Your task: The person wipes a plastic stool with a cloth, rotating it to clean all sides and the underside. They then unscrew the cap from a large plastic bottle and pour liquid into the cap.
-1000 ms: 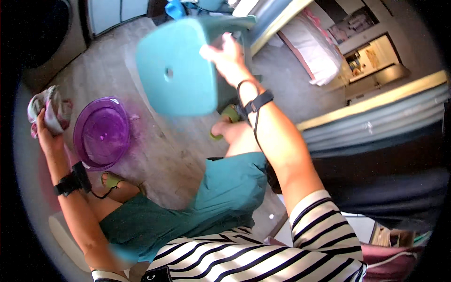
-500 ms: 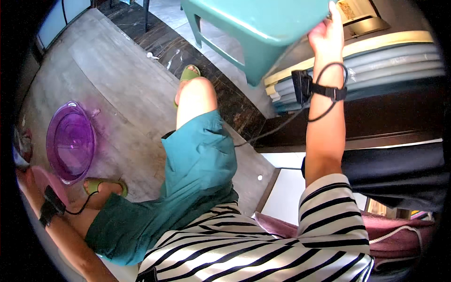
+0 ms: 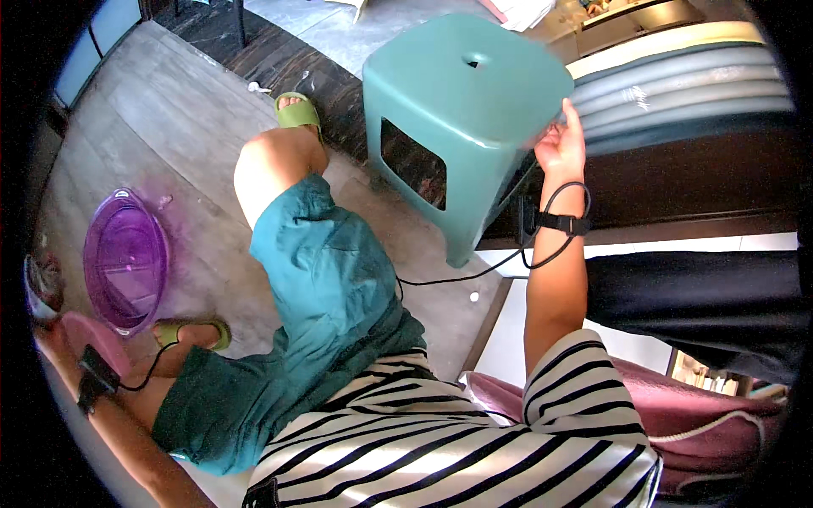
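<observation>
A green plastic stool (image 3: 466,76), with a small hole in its seat, stands tilted at the upper middle. My right hand (image 3: 561,146) grips the seat's right edge; one finger points up along it while the others are partly hidden beneath. At the far left rim of the view is my left hand (image 3: 52,334), beside a pink rounded thing (image 3: 91,340). Its fingers are too dark and distorted to make out. Both wrists wear black straps with small devices and cables.
A purple basin (image 3: 127,262) rests on the grey floor at left. Stacked grey padded layers (image 3: 686,93) lie at upper right, above a dark wooden edge (image 3: 677,186). Black cloth (image 3: 694,292) hangs at right over a pink cloth (image 3: 720,398). My slippered foot (image 3: 296,112) is beside the stool.
My right hand has brought the stool nearer and lower, so its whole seat shows. My far knee and foot have shifted left. The left hand has barely moved.
</observation>
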Tool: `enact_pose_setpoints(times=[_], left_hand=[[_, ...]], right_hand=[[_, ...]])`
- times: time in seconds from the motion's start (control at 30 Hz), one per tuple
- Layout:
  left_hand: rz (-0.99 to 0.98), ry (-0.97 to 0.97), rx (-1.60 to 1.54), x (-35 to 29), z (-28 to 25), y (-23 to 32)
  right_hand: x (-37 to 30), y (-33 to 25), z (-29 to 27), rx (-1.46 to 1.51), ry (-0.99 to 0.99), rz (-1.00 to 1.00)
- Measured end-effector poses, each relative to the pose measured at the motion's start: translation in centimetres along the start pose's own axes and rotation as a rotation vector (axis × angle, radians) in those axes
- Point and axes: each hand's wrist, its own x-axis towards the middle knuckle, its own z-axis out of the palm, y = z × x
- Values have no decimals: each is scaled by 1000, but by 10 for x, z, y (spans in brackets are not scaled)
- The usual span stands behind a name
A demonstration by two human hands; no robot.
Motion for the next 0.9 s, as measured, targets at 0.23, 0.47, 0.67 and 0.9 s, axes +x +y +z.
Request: enact_pose_setpoints(times=[0.23,0.47,0.67,0.9], left_hand=[[18,6,-3,-2,0,5],[32,29,-33,-6,7,10],[50,61,-129,-42,55,-9],[26,37,-410,-35,61,-9]], right_hand=[[26,2,-51,-59,79,187],[50,9,-106,-338,-75,301],[51,-31,-113,-729,-39,218],[-20,-64,91,-729,-519,-348]])
